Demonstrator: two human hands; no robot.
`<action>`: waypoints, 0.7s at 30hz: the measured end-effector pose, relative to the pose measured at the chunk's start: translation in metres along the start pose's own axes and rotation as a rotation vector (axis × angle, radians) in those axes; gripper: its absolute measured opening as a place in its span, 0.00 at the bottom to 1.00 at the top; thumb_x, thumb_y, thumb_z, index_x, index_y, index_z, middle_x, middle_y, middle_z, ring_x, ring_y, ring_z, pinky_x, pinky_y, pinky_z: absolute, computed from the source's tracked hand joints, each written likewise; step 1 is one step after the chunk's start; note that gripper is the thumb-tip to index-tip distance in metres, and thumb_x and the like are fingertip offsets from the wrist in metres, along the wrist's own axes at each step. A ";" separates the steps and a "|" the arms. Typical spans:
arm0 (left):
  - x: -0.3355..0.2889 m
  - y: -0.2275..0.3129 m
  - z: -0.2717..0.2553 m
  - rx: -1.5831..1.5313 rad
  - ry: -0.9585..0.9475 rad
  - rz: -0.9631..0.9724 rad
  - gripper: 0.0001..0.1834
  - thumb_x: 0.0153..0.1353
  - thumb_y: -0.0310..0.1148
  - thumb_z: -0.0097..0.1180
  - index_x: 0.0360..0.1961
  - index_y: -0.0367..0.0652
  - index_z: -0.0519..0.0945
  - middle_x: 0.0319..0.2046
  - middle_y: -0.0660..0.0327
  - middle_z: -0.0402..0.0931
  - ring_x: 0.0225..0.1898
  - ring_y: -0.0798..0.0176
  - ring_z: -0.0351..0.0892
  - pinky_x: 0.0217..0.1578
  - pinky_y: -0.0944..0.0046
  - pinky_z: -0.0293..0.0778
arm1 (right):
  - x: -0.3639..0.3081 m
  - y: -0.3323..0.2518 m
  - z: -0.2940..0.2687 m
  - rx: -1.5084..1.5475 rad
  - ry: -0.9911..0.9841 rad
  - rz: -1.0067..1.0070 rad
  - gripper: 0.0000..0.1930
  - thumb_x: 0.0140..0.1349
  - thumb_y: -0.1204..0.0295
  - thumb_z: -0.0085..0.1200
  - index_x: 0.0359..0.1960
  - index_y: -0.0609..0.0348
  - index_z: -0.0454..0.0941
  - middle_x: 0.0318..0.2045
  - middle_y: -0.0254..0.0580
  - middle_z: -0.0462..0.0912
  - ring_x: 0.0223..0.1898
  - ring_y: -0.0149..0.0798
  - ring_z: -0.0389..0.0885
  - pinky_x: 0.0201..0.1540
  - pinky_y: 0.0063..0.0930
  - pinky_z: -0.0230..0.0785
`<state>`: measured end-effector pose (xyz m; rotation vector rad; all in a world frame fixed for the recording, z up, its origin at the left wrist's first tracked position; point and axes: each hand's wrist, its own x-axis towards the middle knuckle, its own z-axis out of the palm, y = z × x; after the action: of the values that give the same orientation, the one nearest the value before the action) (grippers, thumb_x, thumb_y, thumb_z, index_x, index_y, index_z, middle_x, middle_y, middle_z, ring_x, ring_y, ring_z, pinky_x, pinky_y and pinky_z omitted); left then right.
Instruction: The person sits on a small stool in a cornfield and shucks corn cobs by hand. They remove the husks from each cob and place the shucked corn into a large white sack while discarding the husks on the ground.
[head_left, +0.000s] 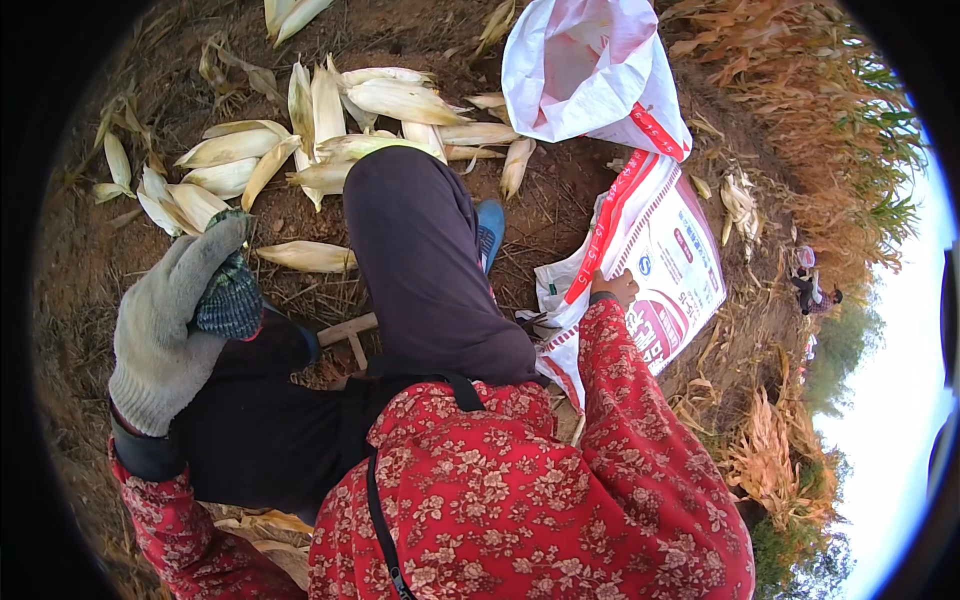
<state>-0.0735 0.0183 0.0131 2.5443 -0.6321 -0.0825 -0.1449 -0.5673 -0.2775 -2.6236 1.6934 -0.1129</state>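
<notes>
My left hand (165, 325), in a pale grey knit glove, is closed beside my left thigh. Its curled fingers hold a dark green, crinkled bundle (228, 298) that looks like a work glove; most of it is hidden. Bare and reaching out to the right, my right hand (617, 288) has its fingers bent on a white printed sack (680, 270) with a red band. That sack lies flat on the ground. Beyond it a second white sack (585, 90) stands with its mouth wide. Several corn cobs in pale husks (400, 102) lie ahead of my knees.
A single husked-over cob (307, 256) lies near my left hand. Part of a wooden stool (348, 330) shows between my legs. Dry corn stalks (800, 110) border the right side. Another person (815, 296) is far off there. Dry leaves and stubble cover the soil (90, 330).
</notes>
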 end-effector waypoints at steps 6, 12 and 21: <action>0.009 -0.003 0.001 -0.038 -0.099 -0.012 0.37 0.42 0.19 0.64 0.59 0.38 0.71 0.51 0.50 0.77 0.52 0.47 0.78 0.51 0.56 0.75 | 0.007 0.042 0.003 -0.077 -0.179 0.223 0.54 0.41 0.39 0.68 0.68 0.53 0.58 0.63 0.54 0.61 0.65 0.57 0.62 0.65 0.54 0.57; 0.013 -0.001 0.004 0.012 -0.078 0.010 0.37 0.42 0.19 0.64 0.59 0.39 0.71 0.51 0.50 0.77 0.52 0.46 0.78 0.50 0.56 0.75 | 0.020 0.039 -0.027 -0.124 -0.312 0.031 0.20 0.59 0.62 0.52 0.46 0.66 0.80 0.46 0.63 0.81 0.50 0.56 0.81 0.54 0.47 0.72; 0.015 0.000 0.008 -0.015 -0.072 -0.032 0.36 0.42 0.19 0.64 0.57 0.41 0.73 0.49 0.52 0.77 0.51 0.46 0.78 0.49 0.55 0.75 | 0.095 0.091 -0.108 0.382 0.365 0.539 0.17 0.61 0.66 0.51 0.44 0.66 0.82 0.45 0.58 0.83 0.47 0.55 0.82 0.51 0.44 0.74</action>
<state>-0.0617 0.0081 0.0073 2.5470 -0.6159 -0.1904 -0.1959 -0.6890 -0.1700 -1.8865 2.1559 -0.8443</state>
